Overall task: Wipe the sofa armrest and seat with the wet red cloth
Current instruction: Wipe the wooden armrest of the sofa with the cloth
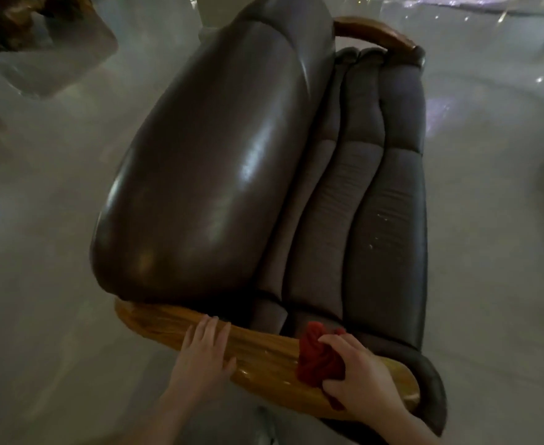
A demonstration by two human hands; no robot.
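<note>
I look down on a dark grey leather sofa with a glossy seat cushion [206,175] and a padded backrest [376,203]. Its near wooden armrest [264,358] runs across the bottom of the view. My right hand [363,383] is shut on the bunched wet red cloth [318,358] and presses it onto the armrest's right part. My left hand [204,351] lies flat on the armrest to the left, fingers apart, holding nothing.
A second wooden armrest [373,32] shows at the sofa's far end. A glass-topped table with a dark wooden base [16,20] stands at the top left. Pale shiny floor [39,220] surrounds the sofa.
</note>
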